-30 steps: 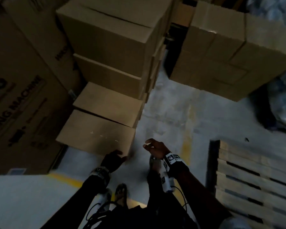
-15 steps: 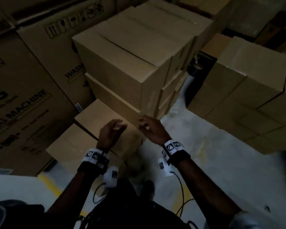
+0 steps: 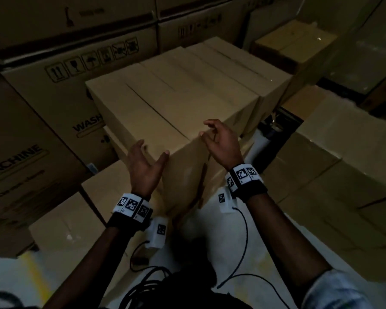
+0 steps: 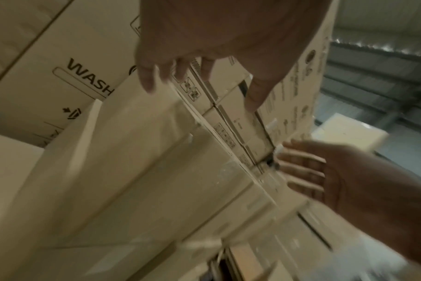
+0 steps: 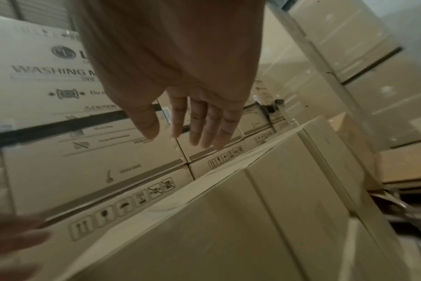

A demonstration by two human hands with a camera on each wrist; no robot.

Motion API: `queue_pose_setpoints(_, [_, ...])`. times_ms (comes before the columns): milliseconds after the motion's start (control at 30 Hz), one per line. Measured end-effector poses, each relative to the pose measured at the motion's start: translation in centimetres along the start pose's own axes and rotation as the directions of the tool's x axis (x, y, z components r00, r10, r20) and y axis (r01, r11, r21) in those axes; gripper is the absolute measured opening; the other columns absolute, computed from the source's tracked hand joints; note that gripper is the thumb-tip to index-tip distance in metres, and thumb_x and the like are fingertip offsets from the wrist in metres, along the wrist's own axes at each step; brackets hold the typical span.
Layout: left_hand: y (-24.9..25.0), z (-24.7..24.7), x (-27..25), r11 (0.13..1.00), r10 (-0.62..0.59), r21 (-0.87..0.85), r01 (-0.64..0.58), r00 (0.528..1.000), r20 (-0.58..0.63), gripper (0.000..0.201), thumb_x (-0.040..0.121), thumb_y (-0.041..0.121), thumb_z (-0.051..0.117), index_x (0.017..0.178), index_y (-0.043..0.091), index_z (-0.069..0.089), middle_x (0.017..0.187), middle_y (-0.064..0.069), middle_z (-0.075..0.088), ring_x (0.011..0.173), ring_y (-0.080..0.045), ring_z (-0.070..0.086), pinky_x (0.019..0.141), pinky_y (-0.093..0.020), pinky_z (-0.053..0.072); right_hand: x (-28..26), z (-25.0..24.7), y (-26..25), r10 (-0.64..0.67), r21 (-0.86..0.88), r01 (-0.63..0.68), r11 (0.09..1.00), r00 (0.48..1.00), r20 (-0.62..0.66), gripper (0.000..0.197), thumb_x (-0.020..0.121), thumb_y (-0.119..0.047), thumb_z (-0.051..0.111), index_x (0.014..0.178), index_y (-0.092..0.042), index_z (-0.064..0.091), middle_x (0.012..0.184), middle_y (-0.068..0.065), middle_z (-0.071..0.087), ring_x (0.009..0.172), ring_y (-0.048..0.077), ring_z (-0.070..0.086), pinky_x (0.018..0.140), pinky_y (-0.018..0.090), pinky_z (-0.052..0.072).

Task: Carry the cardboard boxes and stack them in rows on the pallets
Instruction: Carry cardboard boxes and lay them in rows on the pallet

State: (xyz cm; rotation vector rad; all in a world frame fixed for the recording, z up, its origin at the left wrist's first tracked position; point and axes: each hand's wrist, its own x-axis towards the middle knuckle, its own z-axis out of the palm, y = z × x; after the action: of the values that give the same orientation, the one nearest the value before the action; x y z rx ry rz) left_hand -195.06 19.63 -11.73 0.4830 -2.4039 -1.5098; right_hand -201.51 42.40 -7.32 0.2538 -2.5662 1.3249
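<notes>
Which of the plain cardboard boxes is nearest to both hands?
The top front box of the tall stack: the left hand and right hand hover open at its near corner; the other plain boxes lie lower or further away.

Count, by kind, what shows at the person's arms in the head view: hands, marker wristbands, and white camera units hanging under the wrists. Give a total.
Hands: 2 (left hand, right hand), both empty with loose fingers
Marker wristbands: 2 (left wristband, right wristband)
White camera units: 2 (left unit, right unit)
Total: 6
</notes>
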Motion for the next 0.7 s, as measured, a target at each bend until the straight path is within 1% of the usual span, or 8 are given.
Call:
queue_pose_setpoints(67, [0.1, 2.2, 1.8, 1.0, -0.008, 0.027, 0.01, 0.996, -0.093, 0.082, 0.083, 0.063, 0.071, 0.148, 0.022, 0.042, 0.152, -0.005, 0.04, 0.142, -0.026, 0.033, 0.117, -0.051, 0.033, 2.7, -0.7, 1.8, 0.004, -0.045, -0.002, 0.999, 0.999, 0.047, 0.039, 0.096, -0.033, 0.069, 0.13, -0.017, 0.064, 0.129, 0.004, 0.066, 0.115, 0.018, 0.062, 0.097, 0.033, 0.05])
queue_pose_setpoints(133, [-0.3, 4.4, 2.9, 0.994, -0.098, 0.035, 0.104, 0.987, -0.131, 0.086, 0.081, 0.067, 0.069, 0.149, 0.022, 0.042, 0.16, -0.007, 0.031, 0.148, -0.031, 0.025, 0.119, -0.055, 0.029, 4.6, -0.8, 4.1, 0.013, -0.093, -0.001, 0.996, 0.992, 0.125, 0.043, 0.094, -0.038, 0.068, 0.132, -0.02, 0.062, 0.129, 0.003, 0.066, 0.118, 0.019, 0.061, 0.101, 0.036, 0.049])
queue_pose_setpoints(233, [-0.4, 7.3, 3.7, 0.986, -0.163, -0.001, 0.165, 0.97, -0.181, 0.082, 0.086, 0.058, 0.073, 0.151, 0.021, 0.041, 0.167, -0.012, 0.015, 0.153, -0.035, 0.02, 0.121, -0.053, 0.027, 6.2, -0.3, 6.6, 0.011, -0.125, 0.022, 0.992, 0.965, 0.262, 0.047, 0.091, -0.043, 0.065, 0.133, -0.023, 0.059, 0.132, 0.0, 0.063, 0.122, 0.021, 0.059, 0.103, 0.043, 0.049])
queue_pose_setpoints(333, [-0.1, 8.4, 3.5, 0.984, -0.151, 0.041, 0.171, 0.941, -0.302, 0.068, 0.092, 0.05, 0.07, 0.149, 0.02, 0.046, 0.165, -0.016, 0.023, 0.152, -0.032, 0.024, 0.12, -0.048, 0.031, 6.7, 0.0, 8.2, -0.018, -0.155, 0.07, 0.985, 0.948, 0.318, 0.045, 0.094, -0.04, 0.066, 0.134, -0.022, 0.058, 0.137, 0.001, 0.058, 0.126, 0.025, 0.052, 0.103, 0.043, 0.046])
queue_pose_setpoints(433, [-0.6, 8.5, 3.8, 0.984, -0.129, 0.066, 0.164, 0.92, -0.37, 0.063, 0.092, 0.06, 0.064, 0.145, 0.03, 0.05, 0.158, -0.011, 0.039, 0.146, -0.029, 0.038, 0.115, -0.048, 0.041, 7.6, 0.7, 8.9, -0.072, -0.193, 0.13, 0.972, 0.956, 0.283, 0.044, 0.095, -0.046, 0.062, 0.132, -0.021, 0.06, 0.136, 0.001, 0.058, 0.122, 0.026, 0.049, 0.093, 0.039, 0.046])
queue_pose_setpoints(533, [-1.1, 8.2, 3.5, 0.983, -0.136, 0.061, 0.173, 0.909, -0.394, 0.062, 0.09, 0.065, 0.063, 0.144, 0.038, 0.05, 0.157, -0.005, 0.043, 0.145, -0.025, 0.04, 0.115, -0.043, 0.04, 8.3, 1.5, 9.4, -0.096, -0.189, 0.158, 0.969, 0.949, 0.299, 0.054, 0.093, -0.058, 0.051, 0.13, -0.02, 0.061, 0.133, 0.003, 0.06, 0.119, 0.028, 0.05, 0.088, 0.038, 0.044])
queue_pose_setpoints(600, [-1.0, 8.1, 3.5, 0.988, -0.123, 0.037, 0.149, 0.915, -0.385, 0.06, 0.09, 0.062, 0.066, 0.144, 0.038, 0.051, 0.155, -0.001, 0.046, 0.145, -0.023, 0.04, 0.116, -0.042, 0.038, 8.4, 1.6, 9.6, -0.123, -0.192, 0.182, 0.964, 0.95, 0.286, 0.05, 0.094, -0.056, 0.057, 0.127, -0.02, 0.064, 0.131, 0.003, 0.063, 0.115, 0.028, 0.052, 0.087, 0.037, 0.042])
queue_pose_setpoints(700, [-1.2, 8.2, 3.4, 0.989, -0.112, 0.047, 0.143, 0.907, -0.405, 0.059, 0.089, 0.061, 0.068, 0.143, 0.038, 0.054, 0.151, 0.004, 0.051, 0.144, -0.019, 0.042, 0.116, -0.048, 0.041, 8.6, 1.3, 9.8, -0.155, -0.124, 0.191, 0.974, 0.955, 0.255, 0.039, 0.09, -0.046, 0.07, 0.12, -0.021, 0.068, 0.125, 0.002, 0.065, 0.112, 0.024, 0.05, 0.087, 0.037, 0.043])
